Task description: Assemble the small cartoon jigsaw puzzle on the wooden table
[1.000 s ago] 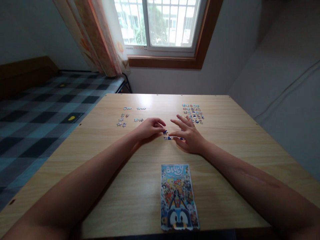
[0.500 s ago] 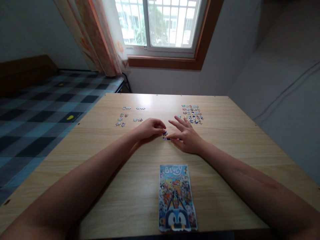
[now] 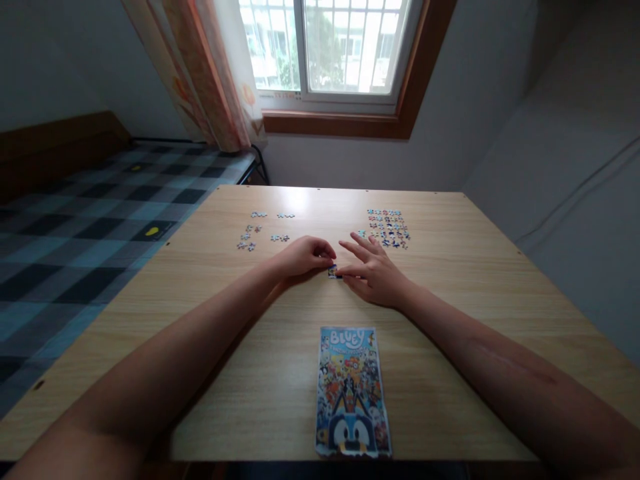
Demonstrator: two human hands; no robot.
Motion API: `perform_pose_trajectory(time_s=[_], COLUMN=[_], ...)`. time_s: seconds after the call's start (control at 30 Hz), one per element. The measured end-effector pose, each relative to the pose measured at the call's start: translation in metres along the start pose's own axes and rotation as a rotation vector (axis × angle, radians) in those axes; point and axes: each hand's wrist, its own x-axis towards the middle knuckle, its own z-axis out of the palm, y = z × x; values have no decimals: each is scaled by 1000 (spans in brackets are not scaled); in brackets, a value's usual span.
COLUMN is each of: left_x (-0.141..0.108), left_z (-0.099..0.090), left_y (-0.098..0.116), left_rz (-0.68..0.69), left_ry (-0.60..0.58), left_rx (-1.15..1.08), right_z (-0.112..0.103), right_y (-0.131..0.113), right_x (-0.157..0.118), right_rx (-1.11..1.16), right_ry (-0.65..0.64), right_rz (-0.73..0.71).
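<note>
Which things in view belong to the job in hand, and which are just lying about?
Part of the job:
- puzzle pieces at the fingertips
- puzzle rows, far right
- small puzzle groups, far left
- picture card, probably for reference
- table, as work surface

Just around:
- checked bed
- curtain
- window

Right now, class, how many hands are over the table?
2: the left hand, at the nearest puzzle pieces; the right hand, fingers spread, at the same pieces. Both show plainly.
</note>
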Motion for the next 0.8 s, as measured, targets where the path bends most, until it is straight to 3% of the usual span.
perform_pose_trajectory(time_s=[0.37, 0.8], left_x=[-3, -6], left_z=[3, 7], left_y=[0, 1], left_rz=[24, -5], left_ry=[41, 10], left_rx=[205, 346], right_z=[-2, -2], right_y=[-2, -2], right_x=[1, 1], right_rx=[2, 7], right_ry=[2, -2], right_rz=[-10, -18])
